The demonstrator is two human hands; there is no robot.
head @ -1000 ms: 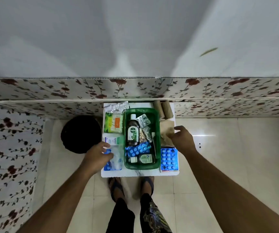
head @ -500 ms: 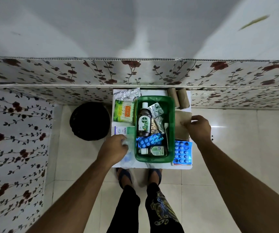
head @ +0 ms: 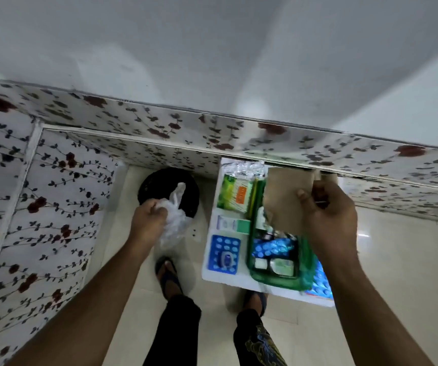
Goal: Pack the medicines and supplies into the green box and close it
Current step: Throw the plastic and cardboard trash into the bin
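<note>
Holding a flat tan cloth piece (head: pixel 286 196) now lifted above the open green plastic box (head: pixel 278 277) at the tabletop's near edge, right hand (head: pixel 328 220) grips; left hand (head: pixel 147 220) carries a clear plastic wrapper (head: pixel 174 223) off toward the black bin (head: pixel 159 180). Packing continues.

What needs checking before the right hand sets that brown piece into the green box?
1. Right hand grips the brown paper piece: ok.
2. Piece is above the green box: ok.
3. Free room in the box, with a blue blister strip and a small bottle at the near end: cannot tell, the far end is hidden.
4. Left hand free to steady the box: not ok, it holds a clear plastic bag off the table.
5. Lid within reach: cannot tell.
</note>
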